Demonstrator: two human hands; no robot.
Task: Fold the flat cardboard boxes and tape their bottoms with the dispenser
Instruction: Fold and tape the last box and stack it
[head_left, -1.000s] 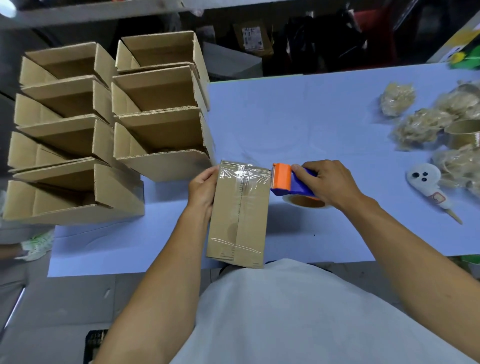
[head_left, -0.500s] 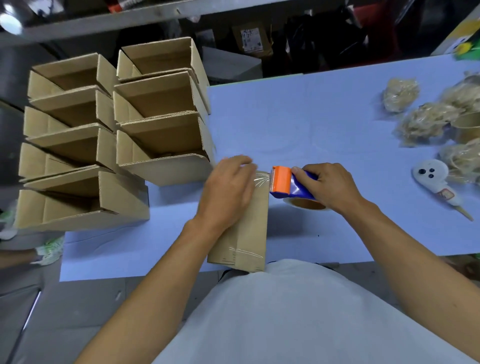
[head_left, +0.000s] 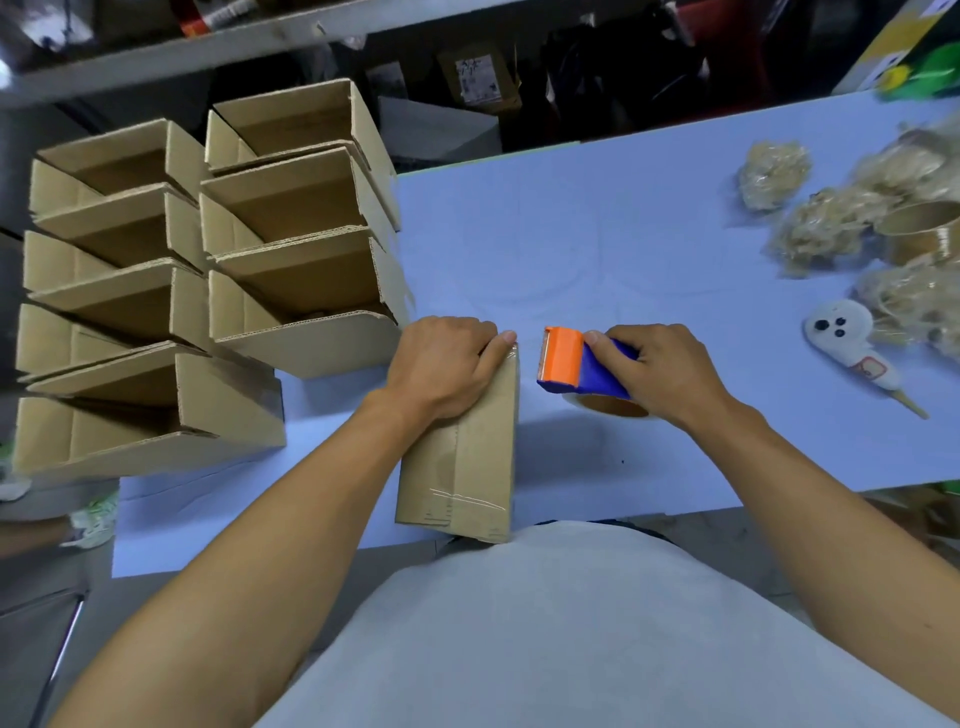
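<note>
A folded cardboard box lies bottom up at the near edge of the table, clear tape along its seam and over both ends. My left hand lies on its far end, fingers curled over the far edge and pressing the tape down. Just right of the box, my right hand grips the blue and orange tape dispenser. Its tape roll rests on the table. A small gap separates the dispenser's orange head from the box.
Two rows of folded, open cardboard boxes are stacked at the left of the light blue table. Crumpled tape wads, a bare tape core and a white tool lie at the right.
My left hand moved from the box's left side onto its far end and now presses the tape there. The dispenser has drawn slightly away from the box.
</note>
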